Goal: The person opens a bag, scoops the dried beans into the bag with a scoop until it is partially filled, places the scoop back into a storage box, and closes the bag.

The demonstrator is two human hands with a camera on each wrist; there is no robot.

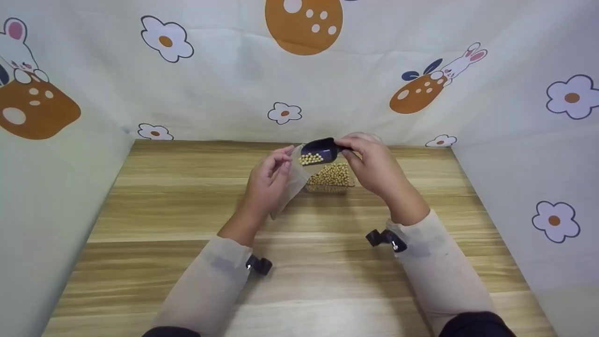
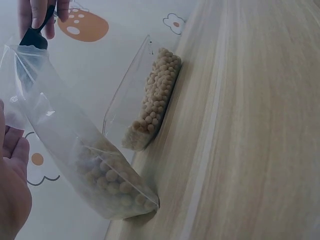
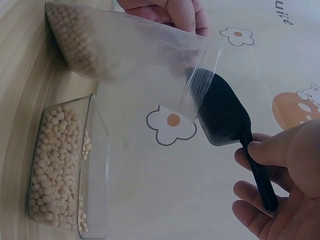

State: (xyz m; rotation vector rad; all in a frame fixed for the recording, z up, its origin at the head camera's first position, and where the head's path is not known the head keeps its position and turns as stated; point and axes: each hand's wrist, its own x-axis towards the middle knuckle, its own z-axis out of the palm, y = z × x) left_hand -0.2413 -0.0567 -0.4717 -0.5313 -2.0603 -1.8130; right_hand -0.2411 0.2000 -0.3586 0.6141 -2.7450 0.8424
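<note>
My left hand [image 1: 270, 180] pinches the top of a clear zip bag [image 2: 75, 125], which hangs tilted with soybeans [image 2: 117, 185] gathered at its bottom. In my right hand [image 1: 376, 161] is the handle of a black scoop [image 3: 222, 110]. The scoop's front lip reaches into the bag's mouth, and some soybeans [image 1: 311, 159] lie in its bowl in the head view. Just below and behind the bag stands a clear rectangular container [image 3: 95, 165] holding many more soybeans [image 3: 55, 170].
The container rests on a wood-grain table [image 1: 187, 201] near its back edge. A pale curtain [image 1: 224, 84] printed with flowers, rabbits and orange shapes encloses the table at the back and both sides. Small black cameras sit on both wrists.
</note>
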